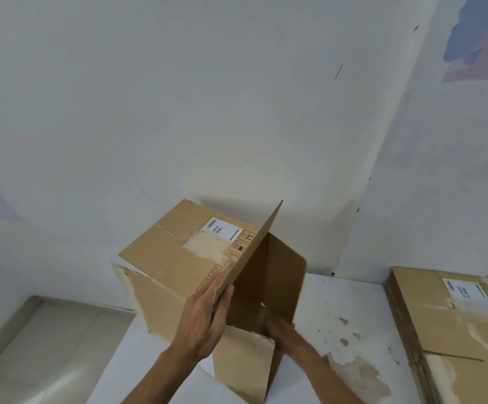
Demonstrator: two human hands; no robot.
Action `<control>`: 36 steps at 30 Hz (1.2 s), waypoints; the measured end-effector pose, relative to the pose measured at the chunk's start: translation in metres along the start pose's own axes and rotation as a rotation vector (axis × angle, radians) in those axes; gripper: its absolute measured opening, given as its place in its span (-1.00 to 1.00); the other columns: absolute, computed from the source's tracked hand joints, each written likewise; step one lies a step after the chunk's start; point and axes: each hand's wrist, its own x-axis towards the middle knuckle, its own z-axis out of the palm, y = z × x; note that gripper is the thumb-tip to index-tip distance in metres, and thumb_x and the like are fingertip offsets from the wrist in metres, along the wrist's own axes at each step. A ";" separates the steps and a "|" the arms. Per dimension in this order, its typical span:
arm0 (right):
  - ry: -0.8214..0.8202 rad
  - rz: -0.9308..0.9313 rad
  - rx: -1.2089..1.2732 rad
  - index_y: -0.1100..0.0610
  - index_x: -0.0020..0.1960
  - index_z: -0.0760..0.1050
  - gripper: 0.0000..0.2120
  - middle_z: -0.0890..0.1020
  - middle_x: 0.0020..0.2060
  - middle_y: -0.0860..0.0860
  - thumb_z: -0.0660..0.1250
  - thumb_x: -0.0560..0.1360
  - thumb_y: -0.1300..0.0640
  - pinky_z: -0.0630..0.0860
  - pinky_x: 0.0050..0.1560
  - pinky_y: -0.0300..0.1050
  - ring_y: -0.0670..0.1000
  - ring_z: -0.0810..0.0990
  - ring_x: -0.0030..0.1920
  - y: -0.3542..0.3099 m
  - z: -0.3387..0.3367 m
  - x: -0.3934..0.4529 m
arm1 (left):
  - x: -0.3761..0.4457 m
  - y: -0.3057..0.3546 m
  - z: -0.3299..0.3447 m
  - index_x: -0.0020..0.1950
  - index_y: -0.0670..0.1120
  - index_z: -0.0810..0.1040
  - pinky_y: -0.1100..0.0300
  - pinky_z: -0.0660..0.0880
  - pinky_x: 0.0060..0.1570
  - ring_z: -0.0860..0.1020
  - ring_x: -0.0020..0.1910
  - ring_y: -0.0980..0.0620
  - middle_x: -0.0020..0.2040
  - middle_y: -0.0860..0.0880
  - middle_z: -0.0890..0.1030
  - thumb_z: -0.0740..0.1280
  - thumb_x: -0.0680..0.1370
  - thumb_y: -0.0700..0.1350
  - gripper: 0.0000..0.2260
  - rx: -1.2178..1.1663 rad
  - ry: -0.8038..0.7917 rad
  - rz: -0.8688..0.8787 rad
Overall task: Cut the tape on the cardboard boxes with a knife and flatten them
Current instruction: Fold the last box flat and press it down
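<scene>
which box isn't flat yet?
The centre box, held by the left hand: it stands with a flap up. The boxes at right lie flat in a stack.

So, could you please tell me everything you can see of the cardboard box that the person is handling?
The cardboard box is plain brown corrugated card, tipped on the white table with its open end towards the camera. A white barcode label and black printed symbols sit on its upper face, beside patches of torn surface. One long flap stands raised; the left hand grips its near edge. The right hand, blurred, reaches into the opening. Its lower edges look ragged.
</scene>
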 end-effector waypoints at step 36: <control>-0.043 -0.473 0.125 0.05 0.36 0.57 -0.58 0.69 0.21 0.06 0.48 0.52 0.21 0.53 0.35 0.19 0.11 0.63 0.28 -0.218 -0.101 -0.120 | 0.109 -0.023 -0.031 0.65 -0.27 -0.11 -0.21 0.13 0.57 0.00 0.64 -0.25 0.65 -0.24 -0.04 0.33 0.33 0.57 0.27 0.301 0.146 -0.004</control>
